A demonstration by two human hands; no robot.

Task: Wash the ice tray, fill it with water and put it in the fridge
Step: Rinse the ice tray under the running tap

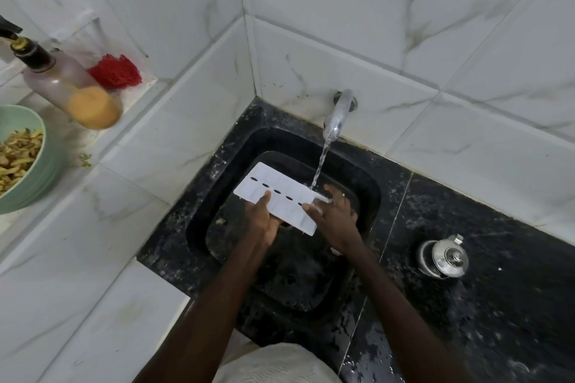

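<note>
The scene is bounded by white marble-patterned tiled walls [342, 9], meeting in a corner. A black speckled counter [504, 274] is set below them, with a black sink [202, 227] sunk into it and a white tiled ledge [93, 227] raised on the left.

The white ice tray [280, 200] is held level above the sink basin, between the two hands. A flat face with a row of dark oval slots is turned upward. The left hand [264, 222] grips the near long edge, with the thumb laid on top. The right hand [337, 214] clasps the right end, with the thumb on the upper face and the fingers spread past the far edge. A stream of water [322, 162] runs from the steel tap [337, 115] and strikes the tray at its right end, just beside the right fingers.

Hidden or unclear: the left fingers are covered by the tray. The tray's compartments are not visible. Small debris in the basin cannot be identified. A green bowl [48, 171] of yellowish food is cut off by the left edge. A pump bottle [68, 87] on the ledge is blurred, and its pump head is cut off. A red mesh scrubber [116, 71] lies behind the bottle. A small lidded steel pot [443, 258] stands on the counter, well apart from the sink.
</note>
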